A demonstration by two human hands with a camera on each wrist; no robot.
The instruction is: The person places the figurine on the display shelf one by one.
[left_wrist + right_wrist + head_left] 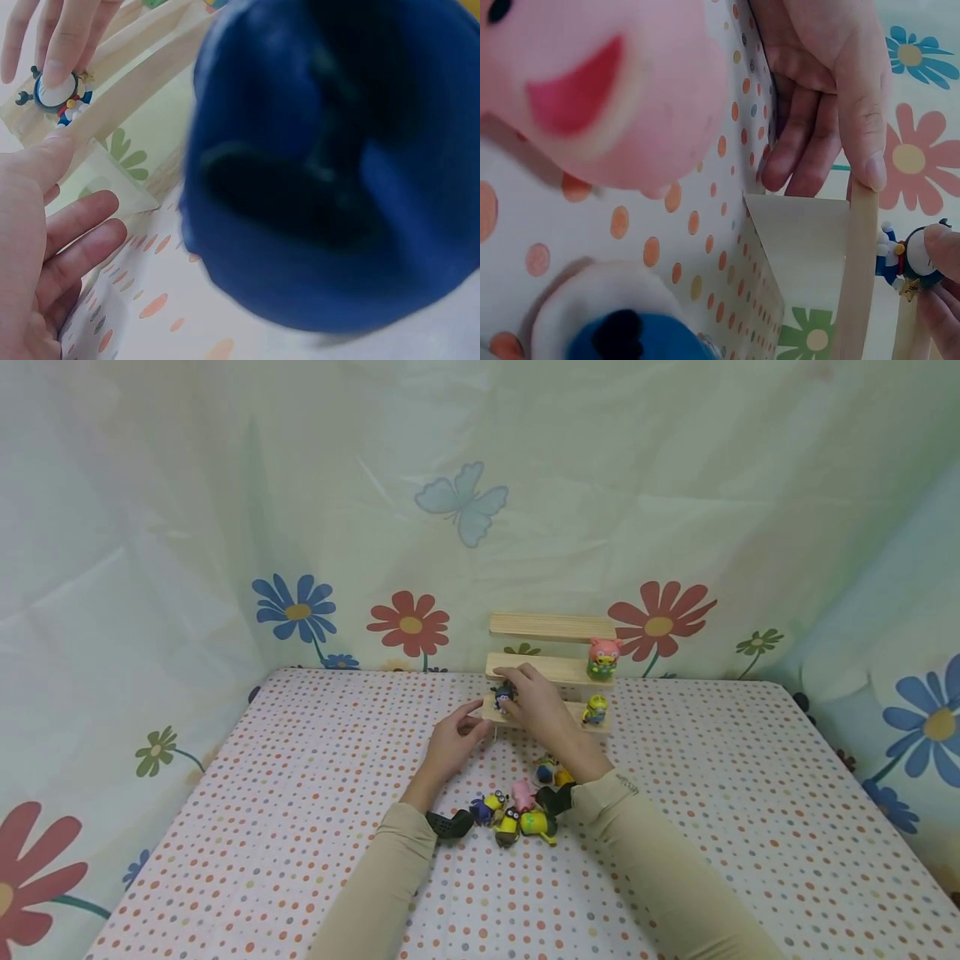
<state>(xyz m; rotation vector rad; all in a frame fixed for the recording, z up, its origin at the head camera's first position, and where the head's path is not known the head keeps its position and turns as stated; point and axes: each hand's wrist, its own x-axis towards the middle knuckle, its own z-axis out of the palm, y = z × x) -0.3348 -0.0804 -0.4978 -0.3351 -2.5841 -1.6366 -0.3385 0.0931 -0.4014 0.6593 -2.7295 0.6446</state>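
Observation:
At the left end of a wooden tiered shelf's lowest board (859,277), my right hand (536,702) pinches a small blue figurine (915,259) with a white face and red collar. The figurine stands upright at the board, its head between thumb and fingers. My left hand (452,743) is beside the same end, thumb tip at the board's edge, its other fingers loosely bent below. Farther right on the lowest board stands a yellow figurine (596,710) in blue. Above it, a pink-hooded figurine (602,658) stands on the middle board (555,669).
In front of the shelf, several toy figurines lie in a cluster on the dotted cloth (315,827), among them a pink one (522,795) and a yellow-green one (536,823). Behind the shelf hangs a flower-printed curtain (352,485). The top board (551,627) bears nothing.

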